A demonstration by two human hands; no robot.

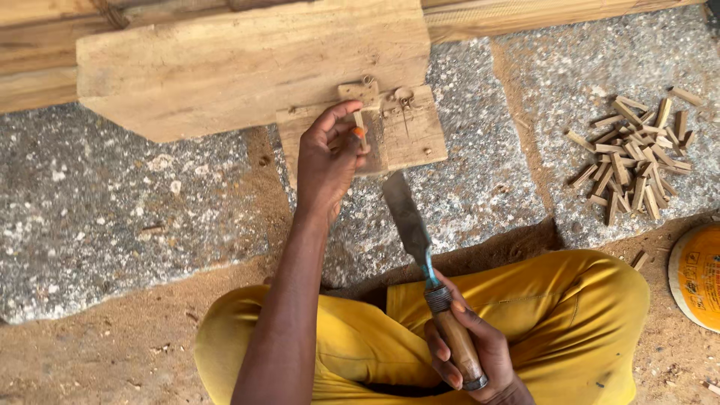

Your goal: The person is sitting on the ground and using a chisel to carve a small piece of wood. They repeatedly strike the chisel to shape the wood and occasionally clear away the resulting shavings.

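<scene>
Nearest the camera, the person's right hand [469, 352] is wrapped tight around the wooden handle of a chisel [427, 262], over the lap of yellow trousers [570, 307]. From that grip the chisel's long axis runs forward and slightly leftward, its broad flat blade ending just short of the near edge of a small wooden block [409, 135]. Sandy ground [112, 352] lies beneath the seated legs and borders the near edge of a rough stone slab [135, 217], which carries the work. Farther out, the left hand [326, 161] reaches forward along an outstretched arm and pinches a thin wooden peg [360, 124] between thumb and fingertips, holding it upright on the block's top face. The peg thus lies ahead of and slightly left of the blade tip, the left hand being the nearer to it. Behind the block, touching its far side, lies a large plank [240, 67]. Toward the slab's right edge rests a loose pile of short wooden pegs [634, 161], well apart from both hands. A yellow round lid [697, 274] shows at the right border.
</scene>
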